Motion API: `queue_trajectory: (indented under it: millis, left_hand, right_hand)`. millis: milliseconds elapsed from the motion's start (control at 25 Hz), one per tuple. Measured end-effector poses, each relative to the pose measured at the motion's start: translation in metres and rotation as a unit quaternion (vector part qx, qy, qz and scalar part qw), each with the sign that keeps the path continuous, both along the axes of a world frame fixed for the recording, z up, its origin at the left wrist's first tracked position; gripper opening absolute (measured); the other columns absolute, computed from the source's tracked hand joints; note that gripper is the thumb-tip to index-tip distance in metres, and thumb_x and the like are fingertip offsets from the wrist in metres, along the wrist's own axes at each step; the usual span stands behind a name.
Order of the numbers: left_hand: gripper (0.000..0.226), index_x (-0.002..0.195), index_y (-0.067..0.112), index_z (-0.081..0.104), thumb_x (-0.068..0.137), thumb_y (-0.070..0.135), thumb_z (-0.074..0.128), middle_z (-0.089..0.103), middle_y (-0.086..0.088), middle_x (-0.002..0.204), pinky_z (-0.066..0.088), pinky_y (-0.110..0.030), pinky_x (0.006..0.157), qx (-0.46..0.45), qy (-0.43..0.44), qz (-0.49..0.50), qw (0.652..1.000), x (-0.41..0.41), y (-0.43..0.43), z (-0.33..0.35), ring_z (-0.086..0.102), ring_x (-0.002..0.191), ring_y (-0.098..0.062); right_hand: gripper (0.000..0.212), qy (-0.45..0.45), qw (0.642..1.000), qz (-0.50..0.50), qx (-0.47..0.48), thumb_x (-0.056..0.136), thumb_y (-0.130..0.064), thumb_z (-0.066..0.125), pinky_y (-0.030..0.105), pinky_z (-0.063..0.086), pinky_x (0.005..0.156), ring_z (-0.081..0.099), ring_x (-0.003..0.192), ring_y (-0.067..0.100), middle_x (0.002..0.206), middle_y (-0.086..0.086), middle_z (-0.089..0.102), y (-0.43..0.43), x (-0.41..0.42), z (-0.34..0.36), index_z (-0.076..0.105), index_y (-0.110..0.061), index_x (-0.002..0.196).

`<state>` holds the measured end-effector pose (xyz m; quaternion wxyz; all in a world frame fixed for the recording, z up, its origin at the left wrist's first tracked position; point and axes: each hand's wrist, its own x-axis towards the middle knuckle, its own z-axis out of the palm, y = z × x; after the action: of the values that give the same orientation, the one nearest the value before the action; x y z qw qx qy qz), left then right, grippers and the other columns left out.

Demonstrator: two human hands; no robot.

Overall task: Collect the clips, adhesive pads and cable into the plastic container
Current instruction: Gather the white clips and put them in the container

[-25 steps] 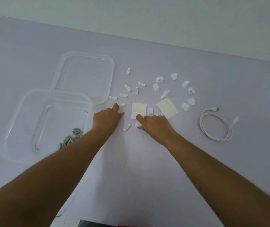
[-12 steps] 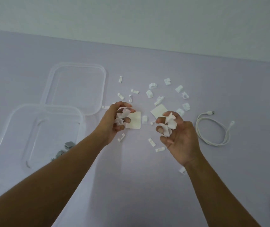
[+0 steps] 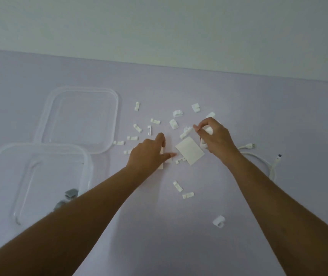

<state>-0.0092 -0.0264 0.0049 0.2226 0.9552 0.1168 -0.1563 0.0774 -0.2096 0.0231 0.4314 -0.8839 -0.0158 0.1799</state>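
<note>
Half a second ago both hands were raised, palms up, with clips bunched in the fingers. Now both are back down among the scatter. The right hand [image 3: 214, 136] curls round white clips [image 3: 207, 130] and pinches at another beside the pad [image 3: 190, 153]. The left hand [image 3: 151, 154] lies back-up over the second pad, index finger and thumb spread; I cannot tell if it grips anything. The container [image 3: 39, 146] at left holds only grey clips [image 3: 70, 193]. Three white clips lie on the desk [image 3: 159, 236] nearer the person, probably spilled. The cable [image 3: 247, 146] lies at right, partly behind the right arm. Gathering goes on, and no handful has been tipped in yet.
</note>
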Motion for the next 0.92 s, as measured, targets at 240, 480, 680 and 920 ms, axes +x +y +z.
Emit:
queue_trajectory:
  millis: [240,480,680,920]
  left_hand:
    - [0.044,0.124,0.019,0.04,0.094,0.05,0.047,0.063,-0.005,0.097,0.047,-0.025,0.062,0.078,0.013,-0.083,0.993,0.008,-0.011,-0.004,0.057,0.073,-0.015]
    - [0.032,0.125,0.016,0.04,0.098,0.031,0.044,0.051,-0.004,0.08,0.045,-0.027,0.058,0.049,-0.003,-0.088,0.995,0.01,-0.016,-0.006,0.052,0.066,-0.016]
    - [0.021,0.111,0.014,0.062,0.097,0.023,0.05,0.063,-0.004,0.081,0.041,-0.015,0.049,-0.343,0.01,0.142,0.929,0.007,0.0,0.006,0.052,0.052,-0.01]
    - [0.02,0.091,0.012,0.065,0.093,0.025,0.05,0.062,-0.006,0.08,0.046,-0.012,0.037,-0.765,0.09,0.316,0.555,-0.022,0.059,0.067,0.062,0.053,-0.01]
  right_hand:
    - [0.03,-0.133,0.893,0.277,-0.328,0.096,-0.036,0.047,0.031,0.039,0.063,0.06,0.081,0.031,0.095,0.01,0.067,0.021,0.026,-0.012,0.041,-0.024,0.123]
    - [0.027,-0.134,0.888,0.295,-0.327,0.096,-0.041,0.046,0.032,0.042,0.062,0.061,0.079,0.031,0.095,0.01,0.068,0.023,0.03,-0.026,0.042,-0.021,0.114]
    - [0.024,0.027,0.993,0.113,-0.023,0.091,-0.044,0.056,0.029,0.044,0.056,0.056,0.067,0.021,0.079,0.005,0.059,0.019,0.023,-0.02,0.049,-0.022,0.097]
    - [0.02,0.397,0.757,-0.085,0.512,0.092,-0.04,0.051,0.014,0.046,0.039,0.057,0.058,0.01,0.071,-0.001,0.049,0.04,-0.022,0.014,0.054,-0.022,0.085]
